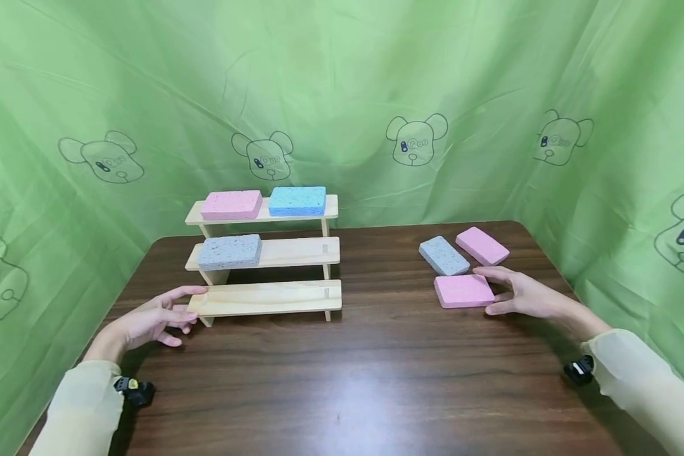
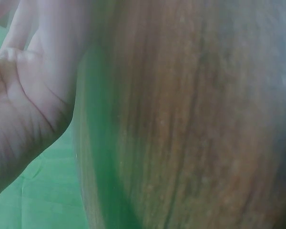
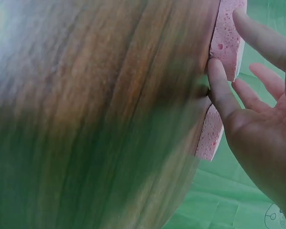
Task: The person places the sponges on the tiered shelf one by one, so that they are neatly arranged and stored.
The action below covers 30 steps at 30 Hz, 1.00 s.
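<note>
At the right, my right hand (image 1: pixel 521 294) is at the right end of the nearer pink sponge (image 1: pixel 463 291), its thumb and forefinger spread about the corners. In the right wrist view, the thumb (image 3: pixel 218 71) is right at an edge of this pink sponge (image 3: pixel 225 40), and the forefinger overlaps its side. The sponge lies flat on the table. At the far left, my left hand (image 1: pixel 156 315) touches the left end of the lowest step of a wooden three-tier stand (image 1: pixel 268 297), fingers loosely extended. In the left wrist view, only the palm (image 2: pixel 28 90) and parts of the fingers show.
Behind the nearer pink sponge lie a grey-blue sponge (image 1: pixel 443 255) and another pink sponge (image 1: pixel 482 246). On the stand's top step sit a pink sponge (image 1: pixel 231 204) and a blue sponge (image 1: pixel 297 201); the middle step bears a grey-blue sponge (image 1: pixel 230 251). A green curtain (image 1: pixel 342 95) surrounds the table (image 1: pixel 342 367).
</note>
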Motion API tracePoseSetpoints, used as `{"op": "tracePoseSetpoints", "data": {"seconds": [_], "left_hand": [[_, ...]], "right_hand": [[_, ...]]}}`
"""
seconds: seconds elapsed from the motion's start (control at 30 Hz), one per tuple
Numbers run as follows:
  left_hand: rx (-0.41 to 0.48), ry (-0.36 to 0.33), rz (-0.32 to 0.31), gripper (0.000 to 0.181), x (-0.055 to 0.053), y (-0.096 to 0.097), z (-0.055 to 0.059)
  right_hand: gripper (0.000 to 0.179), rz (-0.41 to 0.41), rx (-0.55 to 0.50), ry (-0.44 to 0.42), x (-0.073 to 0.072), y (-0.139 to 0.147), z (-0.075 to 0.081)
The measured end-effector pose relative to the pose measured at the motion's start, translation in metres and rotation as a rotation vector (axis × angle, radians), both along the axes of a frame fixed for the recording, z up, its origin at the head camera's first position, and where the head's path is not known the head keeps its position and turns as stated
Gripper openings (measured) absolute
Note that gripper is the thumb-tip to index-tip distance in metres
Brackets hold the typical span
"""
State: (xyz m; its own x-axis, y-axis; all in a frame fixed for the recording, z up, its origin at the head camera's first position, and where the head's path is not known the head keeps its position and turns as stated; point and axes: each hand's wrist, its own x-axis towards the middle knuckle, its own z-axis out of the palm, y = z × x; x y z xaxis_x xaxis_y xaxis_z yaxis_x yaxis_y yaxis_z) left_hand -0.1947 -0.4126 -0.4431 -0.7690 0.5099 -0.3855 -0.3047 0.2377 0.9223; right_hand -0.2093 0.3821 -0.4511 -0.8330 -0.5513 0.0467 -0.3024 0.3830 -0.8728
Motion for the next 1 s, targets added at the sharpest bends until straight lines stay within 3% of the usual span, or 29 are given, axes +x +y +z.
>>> {"op": "tracePoseSetpoints", "data": {"seconds": [0.43, 1.0], "left_hand": [[0.023, 0.020, -0.023, 0.060, -0.0020, -0.0031, -0.0023], [0.014, 0.019, -0.023, 0.060, -0.0015, -0.0023, -0.0016]], "right_hand": [[0.081, -0.039, 0.053, 0.007, -0.0006, -0.0023, -0.0019], [0.069, -0.069, 0.139, 0.104, -0.0002, -0.0033, 0.0008]]}}
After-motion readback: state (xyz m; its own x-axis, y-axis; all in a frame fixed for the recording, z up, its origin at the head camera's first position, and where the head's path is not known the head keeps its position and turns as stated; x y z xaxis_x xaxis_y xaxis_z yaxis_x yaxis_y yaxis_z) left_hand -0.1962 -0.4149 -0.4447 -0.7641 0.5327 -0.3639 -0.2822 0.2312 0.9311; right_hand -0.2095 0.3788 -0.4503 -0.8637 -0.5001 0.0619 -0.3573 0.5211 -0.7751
